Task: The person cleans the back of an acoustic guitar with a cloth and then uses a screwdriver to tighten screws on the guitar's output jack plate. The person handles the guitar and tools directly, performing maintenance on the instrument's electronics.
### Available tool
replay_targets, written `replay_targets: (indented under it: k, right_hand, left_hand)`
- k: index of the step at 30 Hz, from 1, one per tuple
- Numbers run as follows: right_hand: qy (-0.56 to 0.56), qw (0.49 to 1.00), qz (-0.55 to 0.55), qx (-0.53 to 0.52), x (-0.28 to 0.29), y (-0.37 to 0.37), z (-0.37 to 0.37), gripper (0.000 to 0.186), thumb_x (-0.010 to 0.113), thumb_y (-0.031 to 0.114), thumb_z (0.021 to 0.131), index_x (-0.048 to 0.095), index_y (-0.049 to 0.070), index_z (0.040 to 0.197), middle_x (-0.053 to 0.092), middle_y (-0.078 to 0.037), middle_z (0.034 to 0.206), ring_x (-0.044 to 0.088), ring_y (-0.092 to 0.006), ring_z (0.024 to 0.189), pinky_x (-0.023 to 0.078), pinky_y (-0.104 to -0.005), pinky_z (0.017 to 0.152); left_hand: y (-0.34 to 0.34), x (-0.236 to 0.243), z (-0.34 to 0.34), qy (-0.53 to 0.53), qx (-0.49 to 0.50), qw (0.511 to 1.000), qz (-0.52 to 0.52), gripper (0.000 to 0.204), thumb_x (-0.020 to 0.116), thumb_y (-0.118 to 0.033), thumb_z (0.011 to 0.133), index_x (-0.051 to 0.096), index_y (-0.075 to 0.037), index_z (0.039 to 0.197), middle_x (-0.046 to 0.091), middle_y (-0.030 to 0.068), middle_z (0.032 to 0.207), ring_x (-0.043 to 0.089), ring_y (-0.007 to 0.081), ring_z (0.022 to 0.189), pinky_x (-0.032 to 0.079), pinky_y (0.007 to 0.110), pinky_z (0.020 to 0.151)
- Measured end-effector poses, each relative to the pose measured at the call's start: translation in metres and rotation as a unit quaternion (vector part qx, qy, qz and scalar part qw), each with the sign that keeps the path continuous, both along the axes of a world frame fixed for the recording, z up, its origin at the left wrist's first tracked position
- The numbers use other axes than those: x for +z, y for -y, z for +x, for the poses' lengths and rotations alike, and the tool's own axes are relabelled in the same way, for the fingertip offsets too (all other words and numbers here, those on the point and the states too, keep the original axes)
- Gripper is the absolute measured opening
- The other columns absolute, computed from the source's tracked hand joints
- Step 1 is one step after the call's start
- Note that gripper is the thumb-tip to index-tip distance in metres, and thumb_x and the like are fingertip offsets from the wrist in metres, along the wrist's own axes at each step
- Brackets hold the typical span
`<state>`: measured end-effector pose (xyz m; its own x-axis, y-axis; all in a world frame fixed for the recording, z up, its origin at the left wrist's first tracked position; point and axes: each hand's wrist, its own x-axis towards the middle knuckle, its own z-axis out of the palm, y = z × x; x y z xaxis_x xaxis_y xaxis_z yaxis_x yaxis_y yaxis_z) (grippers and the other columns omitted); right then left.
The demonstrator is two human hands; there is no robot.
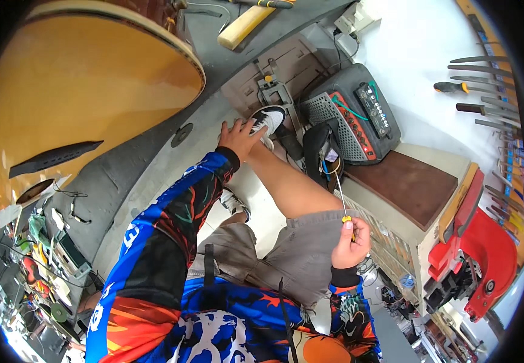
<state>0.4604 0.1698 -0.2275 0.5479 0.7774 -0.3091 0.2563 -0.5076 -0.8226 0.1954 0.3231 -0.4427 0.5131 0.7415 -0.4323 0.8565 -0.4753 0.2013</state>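
Work looks early: guitar [74, 91] lies on bench [153, 163], nothing being fixed on it yet. Left hand [239, 136] open, fingers spread, reaching down beside shoe [269, 118]. Right hand [351, 243] closed round small screwdriver [344, 213], yellow handle, thin tip pointing up, above knee.

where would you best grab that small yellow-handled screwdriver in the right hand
By its yellow handle, as the right hand does now: the small screwdriver stands nearly upright with the thin metal shaft pointing up and away. Come from below, fingers around the handle, since the shaft looks too slim to grip firmly. The left hand rests apart, near the shoe.
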Motion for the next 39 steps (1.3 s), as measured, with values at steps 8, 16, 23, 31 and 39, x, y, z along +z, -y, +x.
replay_targets:
  k: [8,16,23,31,39]
  right_hand:
    - [0.014,0.999,-0.013,0.040,0.004,-0.006,0.000,0.015,0.061,0.011,0.096,0.058,-0.002,0.102,0.063,-0.003,0.087,0.053,-0.0064,0.075,0.044,-0.0211,0.069]
    - [0.048,0.999,-0.007,0.024,0.009,-0.008,-0.004,0.013,0.064,0.009,0.092,0.061,-0.003,0.097,0.065,-0.006,0.080,0.059,-0.0102,0.070,0.048,-0.0244,0.066]
    - [0.052,0.998,-0.006,0.018,0.011,-0.011,-0.003,0.014,0.064,0.011,0.093,0.061,-0.002,0.097,0.063,-0.004,0.080,0.055,-0.0078,0.071,0.045,-0.0230,0.065]
    - [0.068,0.997,0.023,0.021,0.010,-0.014,-0.010,0.013,0.068,0.010,0.090,0.063,-0.002,0.094,0.067,-0.008,0.078,0.061,-0.0121,0.068,0.050,-0.0265,0.065]
    - [0.067,0.997,0.001,0.038,0.013,-0.014,-0.008,0.012,0.063,0.009,0.094,0.060,-0.002,0.098,0.063,-0.002,0.083,0.055,-0.0069,0.073,0.045,-0.0224,0.067]
  left_hand:
    - [-0.014,0.006,0.004,-0.032,0.002,0.999,-0.004,0.071,0.063,-0.019,0.086,0.034,-0.036,0.148,0.041,0.0087,0.142,0.040,0.0344,0.131,0.033,0.068,0.101]
    - [-0.009,0.001,0.010,-0.048,-0.031,0.998,0.018,0.100,0.081,-0.023,0.071,0.025,-0.041,0.151,0.040,0.0076,0.144,0.039,0.0340,0.132,0.032,0.069,0.102]
    - [-0.014,0.015,0.014,-0.025,-0.019,0.999,0.040,0.094,0.075,-0.018,0.076,0.024,-0.043,0.151,0.037,0.0083,0.146,0.038,0.0358,0.133,0.031,0.074,0.099]
    - [-0.022,-0.006,0.016,-0.057,0.015,0.998,-0.015,0.098,0.080,-0.027,0.073,0.024,-0.040,0.151,0.036,0.0105,0.147,0.033,0.0373,0.137,0.029,0.074,0.101]
    - [-0.029,0.026,0.016,-0.057,0.021,0.997,-0.056,0.100,0.079,-0.028,0.073,0.020,-0.042,0.152,0.036,0.0102,0.147,0.033,0.0377,0.137,0.027,0.075,0.102]
